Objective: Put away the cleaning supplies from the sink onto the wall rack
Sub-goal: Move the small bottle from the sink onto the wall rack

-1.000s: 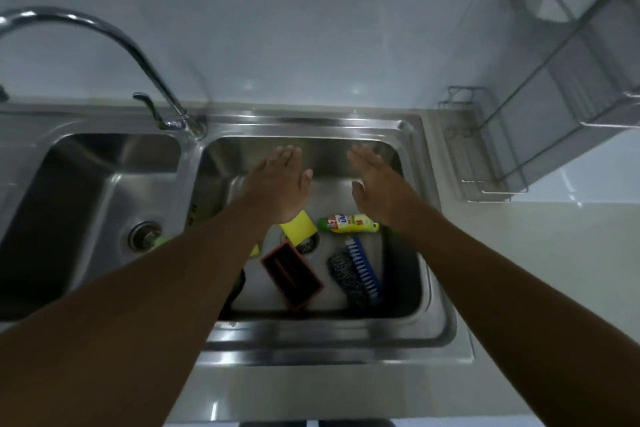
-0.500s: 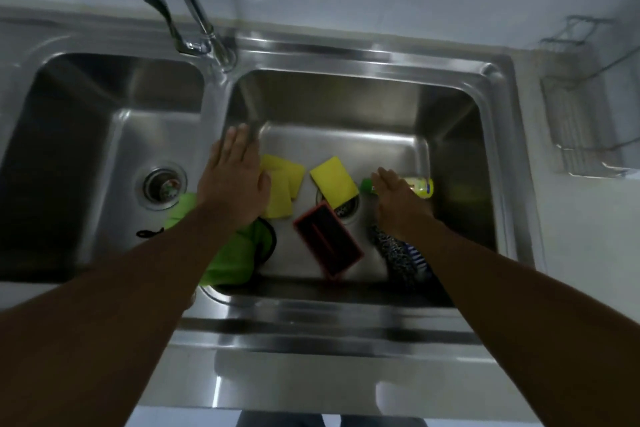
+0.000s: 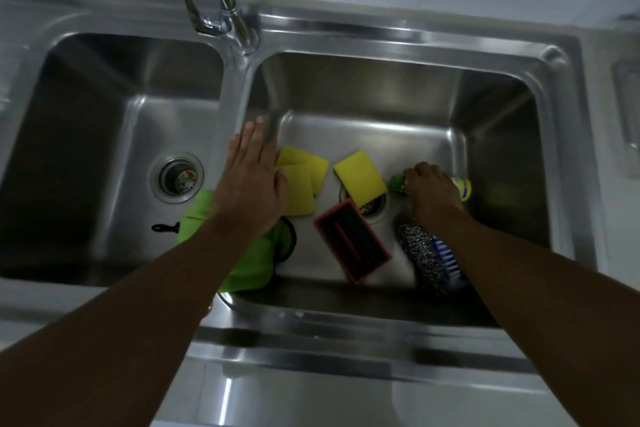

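The right basin of the steel sink (image 3: 408, 42) holds the supplies. My right hand (image 3: 431, 194) curls around a small yellow bottle with a green cap (image 3: 462, 188) lying on the basin floor. My left hand (image 3: 251, 184) hovers flat, fingers apart, over the divider, next to two overlapping yellow sponges (image 3: 304, 180). A third yellow sponge (image 3: 360, 177) lies over the drain. A black pad with a red rim (image 3: 351, 246) sits in front of it. A steel scourer (image 3: 424, 256) and a blue brush (image 3: 446, 255) lie under my right forearm. A green cloth (image 3: 249, 263) drapes over the divider.
The faucet (image 3: 221, 0) rises at the back between the basins. The left basin has a drain strainer (image 3: 177, 177) and a small black loop (image 3: 165, 227). At the far right edge part of the wire wall rack (image 3: 628, 114) shows above the counter.
The camera has tipped down and closer to the sink. My right hand has dropped onto the bottle and closed round it. My left hand has sunk to the divider.
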Tool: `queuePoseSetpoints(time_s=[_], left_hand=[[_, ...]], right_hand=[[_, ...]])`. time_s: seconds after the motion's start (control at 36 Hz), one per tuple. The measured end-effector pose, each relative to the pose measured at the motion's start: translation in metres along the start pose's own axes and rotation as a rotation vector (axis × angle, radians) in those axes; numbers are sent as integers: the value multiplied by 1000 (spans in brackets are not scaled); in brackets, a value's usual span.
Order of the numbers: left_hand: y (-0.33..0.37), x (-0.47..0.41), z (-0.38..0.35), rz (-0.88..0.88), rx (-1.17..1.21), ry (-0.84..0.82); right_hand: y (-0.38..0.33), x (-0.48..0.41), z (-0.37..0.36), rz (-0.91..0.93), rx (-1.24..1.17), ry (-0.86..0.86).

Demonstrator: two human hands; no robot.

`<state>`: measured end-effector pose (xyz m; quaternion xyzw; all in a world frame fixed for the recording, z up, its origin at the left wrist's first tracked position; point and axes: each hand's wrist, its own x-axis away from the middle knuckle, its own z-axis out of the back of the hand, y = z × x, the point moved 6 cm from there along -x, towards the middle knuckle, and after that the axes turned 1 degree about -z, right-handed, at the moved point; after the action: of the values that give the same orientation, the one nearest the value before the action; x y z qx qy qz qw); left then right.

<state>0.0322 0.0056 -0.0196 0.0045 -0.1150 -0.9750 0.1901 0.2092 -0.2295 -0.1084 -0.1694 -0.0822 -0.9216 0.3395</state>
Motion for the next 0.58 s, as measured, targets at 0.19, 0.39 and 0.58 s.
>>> queuePoseSetpoints(time_s=[0.19,0.39,0.58], left_hand=[[2,7,3,38,-5,-70],[42,21,12,81,-65,-226],[138,-10,66,-42,-76,-176]], right_hand=[[26,16,34,-79,-456,209],[63,50,98,-227,-867,438],[103,92,184,-285,-1138,655]])
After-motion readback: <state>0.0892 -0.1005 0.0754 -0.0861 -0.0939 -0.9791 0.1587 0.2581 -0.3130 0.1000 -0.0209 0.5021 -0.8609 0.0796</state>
